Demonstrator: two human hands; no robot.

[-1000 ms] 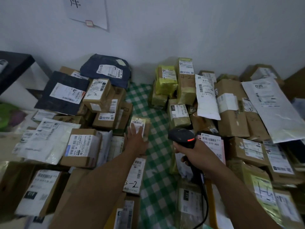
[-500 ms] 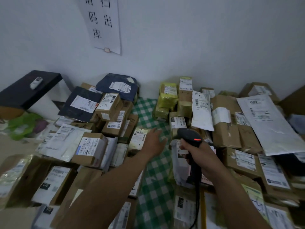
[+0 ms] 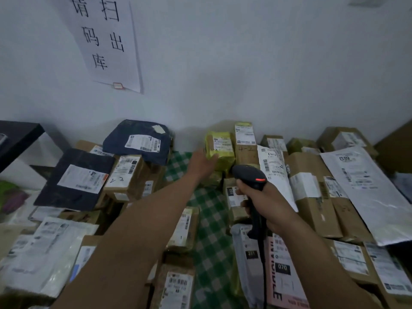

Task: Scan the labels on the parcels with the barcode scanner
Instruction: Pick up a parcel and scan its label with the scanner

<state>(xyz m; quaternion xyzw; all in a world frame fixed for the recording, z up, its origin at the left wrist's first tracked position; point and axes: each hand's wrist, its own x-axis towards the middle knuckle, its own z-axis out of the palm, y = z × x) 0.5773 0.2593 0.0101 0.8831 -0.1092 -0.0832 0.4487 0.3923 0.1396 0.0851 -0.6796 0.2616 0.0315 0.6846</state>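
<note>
Pink plastic marks the nearest parcel, a pink mailer (image 3: 289, 284) with a black "070" tag, lying under the right wrist. Beside it, on the thumbless side of that wrist, lies a grey mailer (image 3: 242, 253), and the scanner's black cable (image 3: 264, 275) hangs down between the two. Left of them runs a green-and-white checked cloth (image 3: 211, 237).

The right hand (image 3: 267, 206) holds the black barcode scanner (image 3: 250, 175) by its handle. All its fingers are curled tight round the grip, and the thumb is hidden behind it. A red light (image 3: 260, 179) glows on the scanner's head just above the knuckles. Touching those curled fingers on their left is a brown box (image 3: 233, 198) with a "231" label. A white mailer (image 3: 275, 172) lies just past the scanner head, to its right.

Farther on, the left hand (image 3: 201, 162) is stretched out over the cloth. Its fingers are straight and close together, the tips against the lower left face of a yellow-green parcel (image 3: 220, 148). I cannot tell whether the thumb grips it. Just right of that parcel stands a tall brown box (image 3: 245, 150) marked "4-2". Well left of the fingertips rests a dark blue mailer (image 3: 138, 141). Above, a paper sign (image 3: 107, 41) hangs on the white wall (image 3: 267, 74).
</note>
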